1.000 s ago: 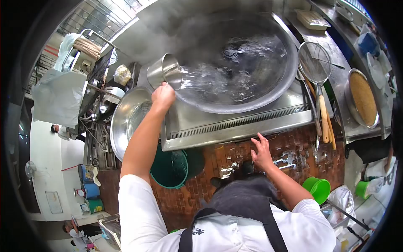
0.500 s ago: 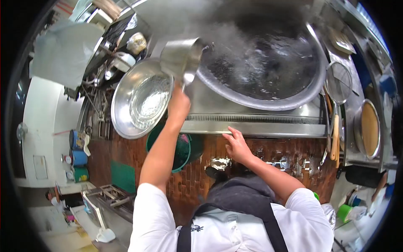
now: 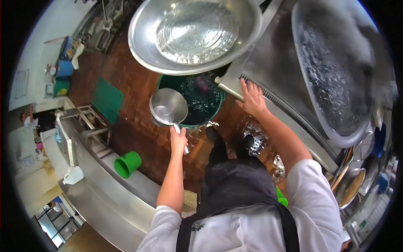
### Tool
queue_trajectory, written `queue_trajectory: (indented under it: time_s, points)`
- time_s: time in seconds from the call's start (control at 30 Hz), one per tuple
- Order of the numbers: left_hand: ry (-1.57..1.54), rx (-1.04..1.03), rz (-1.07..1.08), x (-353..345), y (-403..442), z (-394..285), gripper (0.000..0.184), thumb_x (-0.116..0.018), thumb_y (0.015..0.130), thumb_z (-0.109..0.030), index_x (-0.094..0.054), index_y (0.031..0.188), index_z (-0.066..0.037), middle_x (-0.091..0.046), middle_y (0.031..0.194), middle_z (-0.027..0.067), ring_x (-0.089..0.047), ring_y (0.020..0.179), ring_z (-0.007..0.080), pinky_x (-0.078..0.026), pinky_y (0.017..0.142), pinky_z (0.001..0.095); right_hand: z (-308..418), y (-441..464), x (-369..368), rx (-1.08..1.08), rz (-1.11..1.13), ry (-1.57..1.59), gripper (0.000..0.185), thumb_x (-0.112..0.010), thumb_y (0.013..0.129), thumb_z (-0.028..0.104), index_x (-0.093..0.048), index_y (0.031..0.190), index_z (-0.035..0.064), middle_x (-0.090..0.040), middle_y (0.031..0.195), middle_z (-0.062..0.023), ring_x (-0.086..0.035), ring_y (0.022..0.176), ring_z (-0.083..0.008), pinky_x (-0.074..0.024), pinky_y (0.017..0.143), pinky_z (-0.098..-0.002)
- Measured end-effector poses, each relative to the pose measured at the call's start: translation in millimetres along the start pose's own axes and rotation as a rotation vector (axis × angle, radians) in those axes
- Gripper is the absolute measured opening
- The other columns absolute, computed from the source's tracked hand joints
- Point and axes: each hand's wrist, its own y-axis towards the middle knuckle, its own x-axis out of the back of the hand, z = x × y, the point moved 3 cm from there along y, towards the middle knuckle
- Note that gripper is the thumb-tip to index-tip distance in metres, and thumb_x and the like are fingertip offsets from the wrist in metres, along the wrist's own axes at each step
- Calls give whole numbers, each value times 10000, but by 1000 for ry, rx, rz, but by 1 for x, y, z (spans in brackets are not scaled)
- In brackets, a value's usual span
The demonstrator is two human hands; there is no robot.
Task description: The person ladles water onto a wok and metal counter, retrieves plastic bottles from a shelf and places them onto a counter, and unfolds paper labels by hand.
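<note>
My left hand is closed around the handle of a metal saucepan. The saucepan overlaps the left rim of a large green bucket; whether it touches the rim I cannot tell. Dark water and a blurred purplish thing show inside the bucket. Above it is a wide steel bowl with a shiny, ringed bottom. My right hand has its fingers spread, at the slotted front edge of the steel stove.
A huge wok of bubbling, steaming liquid sits in the stove on the right. Strainers and a round pan are beyond it. The brown tiled floor is wet in places. A bright green bucket lies near the steel counter on the left.
The saucepan in my left hand has come down from beside the wok, past the steel bowl, to the green bucket. My view has turned left and downward. My right hand has reached the stove edge.
</note>
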Motion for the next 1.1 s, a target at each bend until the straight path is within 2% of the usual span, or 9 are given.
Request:
queue_trajectory:
  time_s: [0.03,0.07,0.1,0.13,0.23,0.3,0.47,0.87,1.1]
  points:
    - [165,85,51,-5,38,17,502,-630,937,-219,-402,1331,-7,-582,683,127,-544,453,215,-440,406,373,5,8,4,-28,37,-9,931,-707,840,440,-245,1537,32,-418,1432,-255,-431,1313,-395,-342,1083,-562]
    - [335,91,152,-13,86,47,540,-639,930,-263,-412,1338,10,-673,897,225,-682,715,353,-535,627,451,8,9,1,-20,-50,-36,951,-757,802,405,-267,1516,13,-460,1380,-242,-468,1264,-395,-374,1066,-526]
    - [429,52,155,-27,126,67,568,-633,921,-286,-410,1345,18,-653,1127,295,-640,1064,438,-499,891,493,11,10,-4,-11,-45,-21,953,-767,787,396,-280,1510,11,-467,1371,-240,-475,1253,-394,-377,1065,-522]
    - [586,84,168,-44,143,49,585,-638,905,-287,-415,1344,31,-594,1236,338,-555,1206,455,-444,997,504,9,15,-6,-10,-54,-13,955,-778,773,387,-293,1504,9,-474,1363,-238,-483,1243,-393,-380,1063,-517]
    - [807,161,347,-94,218,75,530,-562,905,-209,-441,1353,48,-571,1289,332,-559,1228,425,-488,987,479,10,20,-5,4,-92,-26,968,-820,711,330,-334,1486,13,-495,1330,-228,-508,1196,-388,-394,1047,-499]
    - [1223,-121,587,-136,281,155,530,-529,921,-202,-463,1391,34,-560,1352,278,-556,1266,386,-490,1009,478,10,22,-4,-4,-74,-15,984,-831,693,314,-332,1486,15,-498,1322,-225,-509,1189,-386,-393,1044,-501]
    - [1147,234,518,-169,313,175,497,-490,959,-207,-444,1444,-108,-528,1387,226,-519,1282,371,-484,1005,519,4,25,-10,-23,-46,4,1013,-853,645,306,-337,1469,19,-498,1323,-216,-521,1155,-404,-415,1001,-526]
    - [1286,90,636,-192,380,261,526,-569,860,-129,-475,1375,-76,-553,1105,171,-520,945,295,-464,764,448,-8,26,-18,-25,-27,57,1056,-887,485,277,-447,1414,37,-519,1284,-178,-554,1096,-363,-447,943,-488]
    - [1201,35,678,-182,399,249,547,-616,802,-84,-493,1334,-58,-567,941,139,-520,748,250,-452,623,406,-6,27,-13,-53,31,92,1010,-869,558,311,-436,1436,62,-503,1303,-171,-547,1130,-348,-432,972,-478]
